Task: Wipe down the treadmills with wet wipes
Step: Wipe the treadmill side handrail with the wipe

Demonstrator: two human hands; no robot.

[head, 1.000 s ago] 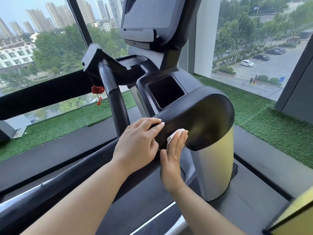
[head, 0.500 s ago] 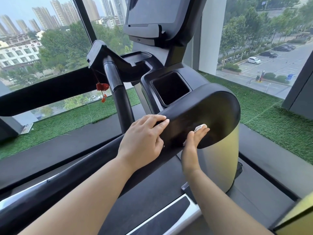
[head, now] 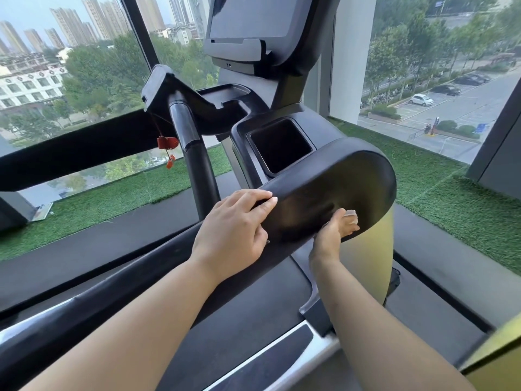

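The right hand (head: 334, 235) is up against the side face of the treadmill's black arm housing (head: 324, 182), low on the panel near its rounded end. The fingers reach out nearly straight and press the wet wipe (head: 352, 215) flat to the plastic. Only a small pale wad of the wipe shows past the fingertips, and it is unclear whether the thumb also nips an edge of it.

The left hand (head: 234, 230) rests on the top of the same housing, fingers relaxed and laid over the upper edge. It holds nothing and looks like a steadying hand.

The wipe looks light, limp and damp. It will likely bunch and roll under the fingers if it is dragged by one corner, so flat pressure from several fingertips seems the safest way to move it. It has no stiffness, so the hand has to shape it.

The housing is the opposite: rigid, smooth and glossy, probably slick once wet, and fixed in place, so it can take firm pressure. Its curved end and underside will call for the wipe to be wrapped around the edge.

Behind it sit the cup recess (head: 279, 145) and the console screen (head: 248, 21).
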